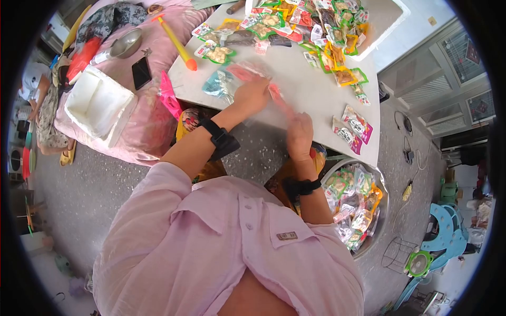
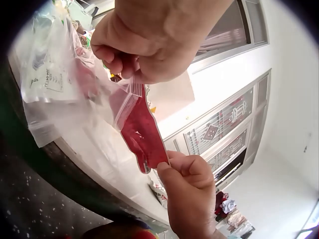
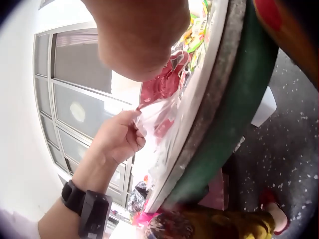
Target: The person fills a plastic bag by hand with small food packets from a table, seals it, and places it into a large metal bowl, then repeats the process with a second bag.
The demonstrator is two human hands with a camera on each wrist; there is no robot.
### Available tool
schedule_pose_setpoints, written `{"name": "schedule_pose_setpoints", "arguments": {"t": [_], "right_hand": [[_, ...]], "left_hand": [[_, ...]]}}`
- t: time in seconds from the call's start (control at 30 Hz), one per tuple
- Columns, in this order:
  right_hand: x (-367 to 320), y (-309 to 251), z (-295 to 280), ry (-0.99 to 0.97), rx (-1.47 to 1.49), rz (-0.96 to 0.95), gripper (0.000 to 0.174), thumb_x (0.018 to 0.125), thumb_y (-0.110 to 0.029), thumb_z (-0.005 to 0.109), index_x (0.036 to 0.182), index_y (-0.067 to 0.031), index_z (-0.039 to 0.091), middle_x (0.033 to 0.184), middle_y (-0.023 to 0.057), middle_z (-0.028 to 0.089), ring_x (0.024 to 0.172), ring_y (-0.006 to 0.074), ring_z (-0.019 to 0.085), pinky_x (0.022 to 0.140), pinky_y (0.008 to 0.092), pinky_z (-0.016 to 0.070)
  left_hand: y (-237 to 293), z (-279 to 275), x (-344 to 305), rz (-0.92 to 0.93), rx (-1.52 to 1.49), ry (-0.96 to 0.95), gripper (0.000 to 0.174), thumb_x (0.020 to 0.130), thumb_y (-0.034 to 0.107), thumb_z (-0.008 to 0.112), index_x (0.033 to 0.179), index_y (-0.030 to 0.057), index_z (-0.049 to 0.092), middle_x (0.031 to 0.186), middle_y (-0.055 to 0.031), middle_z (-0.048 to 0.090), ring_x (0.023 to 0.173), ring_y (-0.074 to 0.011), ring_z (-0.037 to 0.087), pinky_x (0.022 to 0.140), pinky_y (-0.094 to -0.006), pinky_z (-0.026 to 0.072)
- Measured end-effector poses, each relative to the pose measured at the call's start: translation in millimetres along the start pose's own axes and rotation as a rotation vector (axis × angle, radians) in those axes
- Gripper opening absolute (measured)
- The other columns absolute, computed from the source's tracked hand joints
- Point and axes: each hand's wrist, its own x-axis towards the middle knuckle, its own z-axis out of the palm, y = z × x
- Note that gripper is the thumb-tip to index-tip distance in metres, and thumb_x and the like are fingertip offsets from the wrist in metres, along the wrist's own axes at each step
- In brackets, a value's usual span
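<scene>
Over the near edge of the white table point(image 1: 253, 124), a red flat packet point(image 2: 144, 132) stretches between the two hands. My right hand point(image 1: 300, 137) pinches one end of it between thumb and fingers, as the left wrist view shows point(image 2: 187, 191). At the packet's other end, my left hand point(image 1: 253, 97) grips a clear zip bag point(image 2: 124, 107), its zip strip lying across the packet. More clear plastic and a blue-green packet point(image 1: 219, 84) lie beside the left hand. Two small white-and-purple packets point(image 1: 357, 124) rest on the table to the right.
Colourful snack packets point(image 1: 337, 39) pile up at the table's far side, by a white foam box point(image 1: 387, 31). A metal basin point(image 1: 383, 210) full of packets stands at the right. On the pink-covered bed point(image 1: 132, 139) are a foam box point(image 1: 100, 100), a phone point(image 1: 141, 72) and a pan point(image 1: 126, 45).
</scene>
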Motion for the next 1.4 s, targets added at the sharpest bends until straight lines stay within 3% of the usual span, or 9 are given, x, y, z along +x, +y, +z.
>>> {"name": "schedule_pose_setpoints", "arguments": {"t": [0.13,0.37,0.57,0.67,0.77,0.87,0.97,1.17,1.4], "right_hand": [[-12.6,-4.5,3.5,-0.097,-0.086,0.184,0.01,0.063,-0.005,0.053,0.071,-0.0024,0.05,0.091,0.0157,0.047,0.089,0.0339,0.046,0.07,0.0418,0.0405],[-10.8,5.0,1.3,-0.167,0.094,0.557,0.025,0.063,-0.013,0.054,0.086,-0.0036,0.05,0.093,0.0144,0.051,0.095,0.0285,0.045,0.077,0.044,0.0328],[2.7,-5.0,-8.3,-0.286,-0.303,0.499,0.033,0.066,-0.013,0.052,0.097,-0.0027,0.048,0.088,0.0134,0.055,0.088,0.0286,0.05,0.07,0.0394,0.0388],[-0.5,3.9,-4.1,-0.179,-0.045,0.546,0.035,0.068,-0.014,0.052,0.1,-0.0012,0.045,0.079,0.0131,0.057,0.078,0.0285,0.054,0.064,0.0365,0.0419],[9.3,-2.2,-9.5,-0.143,0.284,0.802,0.039,0.07,-0.015,0.052,0.104,0.0007,0.043,0.072,0.0136,0.058,0.07,0.0296,0.056,0.062,0.0363,0.0428],[18.8,0.0,-13.7,-0.203,0.378,0.874,0.04,0.07,-0.016,0.052,0.104,0.0021,0.043,0.071,0.0153,0.058,0.067,0.031,0.056,0.062,0.0366,0.0431],[15.6,2.8,-8.5,-0.36,0.213,0.774,0.043,0.069,-0.016,0.052,0.106,0.0029,0.041,0.072,0.016,0.058,0.069,0.0306,0.056,0.063,0.0368,0.043],[6.5,0.7,2.7,-0.328,0.148,0.653,0.029,0.069,-0.014,0.051,0.094,0.0013,0.05,0.07,0.0171,0.057,0.067,0.0293,0.056,0.062,0.0347,0.0433],[-0.1,-4.0,-11.3,0.043,0.433,0.703,0.016,0.069,-0.005,0.052,0.084,0.0017,0.053,0.059,0.0067,0.05,0.052,0.0125,0.046,0.051,0.0242,0.0393]], "left_hand": [[-7.4,8.6,-8.8,0.144,0.147,0.151,0.015,0.069,0.011,0.046,0.083,0.0054,0.049,0.075,-0.0129,0.055,0.068,-0.0305,0.054,0.058,-0.0405,0.0426],[-8.9,14.4,-12.1,0.297,0.246,0.156,0.012,0.065,0.011,0.05,0.075,0.0049,0.05,0.067,-0.0116,0.054,0.063,-0.0287,0.054,0.054,-0.0386,0.044],[-10.0,23.3,-17.4,0.296,0.271,0.083,0.007,0.064,0.012,0.051,0.068,0.0055,0.051,0.066,-0.0101,0.053,0.064,-0.0276,0.054,0.055,-0.0377,0.0446],[-11.6,22.9,-18.7,0.3,0.262,0.082,0.008,0.064,0.012,0.051,0.068,0.0052,0.051,0.069,-0.0108,0.053,0.068,-0.0284,0.054,0.056,-0.038,0.0447],[-7.6,17.4,-21.6,0.334,0.23,0.136,0.008,0.064,0.013,0.051,0.068,0.0051,0.051,0.073,-0.0119,0.052,0.071,-0.0299,0.053,0.058,-0.0385,0.0446],[-6.7,16.2,-20.4,0.334,0.207,0.141,0.008,0.063,0.012,0.051,0.068,0.0055,0.052,0.073,-0.0121,0.051,0.071,-0.03,0.053,0.057,-0.0388,0.0442],[-5.8,14.5,-19.9,0.317,0.217,0.127,0.007,0.062,0.011,0.05,0.067,0.0062,0.052,0.068,-0.0108,0.051,0.067,-0.0284,0.053,0.055,-0.0389,0.0432],[-8.1,15.6,-20.6,0.312,0.217,0.099,0.007,0.064,0.011,0.049,0.068,0.0058,0.051,0.068,-0.0112,0.051,0.066,-0.0286,0.053,0.056,-0.0392,0.0433],[-4.4,3.6,-12.6,0.365,0.207,0.1,0.012,0.067,0.013,0.048,0.076,0.0079,0.054,0.069,-0.0103,0.053,0.068,-0.028,0.053,0.057,-0.0379,0.0434]]}}
